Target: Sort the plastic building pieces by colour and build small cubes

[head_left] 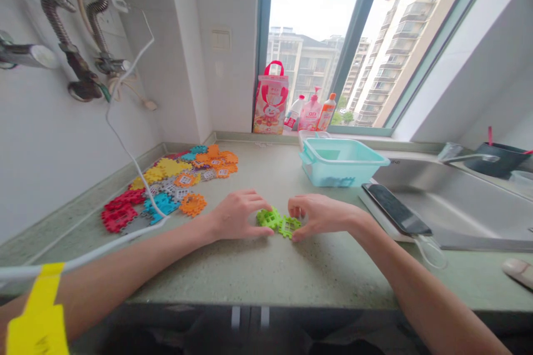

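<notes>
Two bright green plastic interlocking building pieces lie side by side on the counter, edges touching or nearly so. The left green piece (268, 218) looks thicker, perhaps stacked. My left hand (238, 215) curves round it from the left, thumb at its near edge and fingers at its far edge. On the other side, my right hand (320, 214) grips the right green piece (288, 226), a flat lattice with toothed edges, between thumb and curled fingers. Whether the two pieces are locked together, I cannot tell.
Sorted interlocking pieces in red, yellow, grey, blue and orange (193, 204) lie at the left. A white cable (137, 166) crosses them. Behind my right hand stands a turquoise bin (345, 169). A phone (395, 208) rests beside the steel sink (449, 199). Bottles (310, 115) line the windowsill.
</notes>
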